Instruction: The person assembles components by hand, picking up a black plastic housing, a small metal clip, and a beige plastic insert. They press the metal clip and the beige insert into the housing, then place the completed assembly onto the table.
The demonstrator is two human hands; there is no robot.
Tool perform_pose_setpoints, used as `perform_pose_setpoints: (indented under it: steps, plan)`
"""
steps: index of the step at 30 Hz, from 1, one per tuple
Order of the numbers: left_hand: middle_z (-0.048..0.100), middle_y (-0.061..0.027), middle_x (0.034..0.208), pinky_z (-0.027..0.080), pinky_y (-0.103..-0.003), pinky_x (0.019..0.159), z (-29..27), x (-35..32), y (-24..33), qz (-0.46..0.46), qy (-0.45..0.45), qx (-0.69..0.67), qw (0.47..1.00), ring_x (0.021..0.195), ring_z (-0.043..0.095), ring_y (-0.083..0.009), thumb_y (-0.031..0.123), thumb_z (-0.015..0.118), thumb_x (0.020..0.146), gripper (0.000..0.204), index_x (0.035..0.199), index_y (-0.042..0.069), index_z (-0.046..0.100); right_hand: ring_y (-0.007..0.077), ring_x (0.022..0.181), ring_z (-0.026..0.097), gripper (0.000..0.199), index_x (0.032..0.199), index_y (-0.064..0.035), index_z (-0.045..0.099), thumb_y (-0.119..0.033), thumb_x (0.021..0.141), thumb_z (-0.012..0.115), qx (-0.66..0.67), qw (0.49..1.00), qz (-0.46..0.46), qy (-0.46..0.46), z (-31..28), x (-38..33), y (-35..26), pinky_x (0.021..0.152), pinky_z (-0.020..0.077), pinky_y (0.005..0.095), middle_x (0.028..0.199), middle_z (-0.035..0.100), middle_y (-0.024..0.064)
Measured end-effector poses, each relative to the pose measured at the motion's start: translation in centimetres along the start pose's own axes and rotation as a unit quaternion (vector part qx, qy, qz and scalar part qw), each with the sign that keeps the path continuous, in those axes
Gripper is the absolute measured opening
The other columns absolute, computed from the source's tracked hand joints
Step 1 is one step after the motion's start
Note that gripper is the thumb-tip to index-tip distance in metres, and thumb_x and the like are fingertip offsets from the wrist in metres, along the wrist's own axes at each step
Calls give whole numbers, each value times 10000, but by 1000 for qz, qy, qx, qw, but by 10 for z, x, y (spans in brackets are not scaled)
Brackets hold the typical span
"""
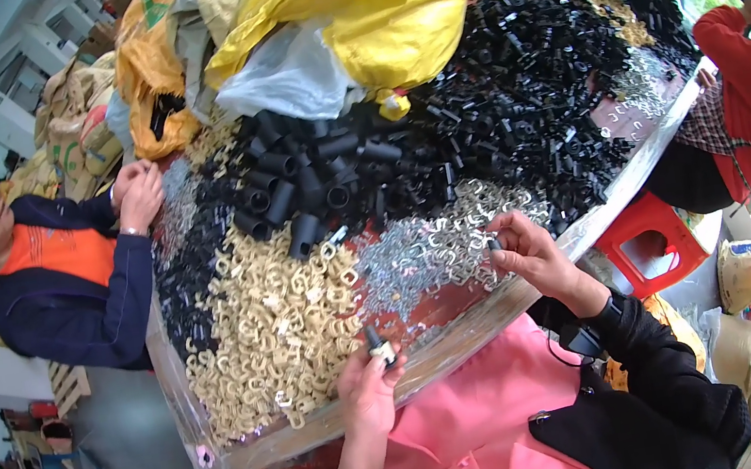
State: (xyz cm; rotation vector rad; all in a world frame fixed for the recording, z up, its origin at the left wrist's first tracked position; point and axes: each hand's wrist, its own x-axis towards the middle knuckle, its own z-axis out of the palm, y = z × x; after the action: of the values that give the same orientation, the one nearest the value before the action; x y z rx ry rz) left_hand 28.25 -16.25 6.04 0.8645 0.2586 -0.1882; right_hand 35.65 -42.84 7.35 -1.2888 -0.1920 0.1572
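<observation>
Near the table's front edge, my left hand (367,391) grips a small black and cream plastic fitting (378,346), its black end pointing up and away. Over the metal pieces, my right hand (536,258) is raised with thumb and fingers curled together; a small dark bit shows at the fingertips, too small to name. Below that hand lies a pile of bent silvery metal clips (466,245), beside a heap of tiny grey screws or pins (397,275). Left of these, cream U-shaped plastic clips (263,331) cover the table's near left corner.
Large black tube pieces (288,175) and small black parts (520,94) are heaped farther back. A yellow sack (358,1) lies across the far side. One person (58,275) works at the left, another (747,97) at the right. A red stool (647,245) stands near the right edge.
</observation>
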Motion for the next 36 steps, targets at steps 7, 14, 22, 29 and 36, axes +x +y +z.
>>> perform_pose_setpoints:
  steps: [7,14,22,29,36]
  plan:
    - [578,-77,928,462,-226,679,23,8,-9,-77,-61,11,995,774,572,-140,75,546,795,255,1037,2,513,94,693,512,324,1138,-18,394,-107,843,494,-215,936,-120,-253,43,0,2,615,425,221,744,501,10]
    - [582,-47,928,460,-224,690,21,5,-13,-122,-93,26,988,774,565,-116,101,584,782,289,1045,4,517,141,631,542,367,1143,-41,375,-75,810,526,-212,929,47,-300,68,-3,-16,569,436,266,715,508,36]
    - [582,-63,917,468,-233,703,20,6,-16,-148,-92,20,985,787,572,-125,123,568,797,288,1052,2,509,192,635,546,300,1018,-32,496,-108,750,608,-326,909,-127,-229,67,-6,-1,568,437,290,744,520,72]
    - [583,-55,893,468,-223,683,26,1,-19,-169,-125,22,977,757,572,-111,160,521,834,305,1077,-23,487,227,650,528,226,898,-27,556,-151,722,625,-358,884,-244,-176,64,-18,16,560,437,318,709,499,68]
    - [578,-86,837,484,-218,585,20,7,-11,-100,-127,51,986,685,575,-123,145,490,843,271,1043,-38,493,233,607,508,256,766,-68,524,-186,602,681,-593,746,-304,2,4,-22,10,506,403,334,677,482,64]
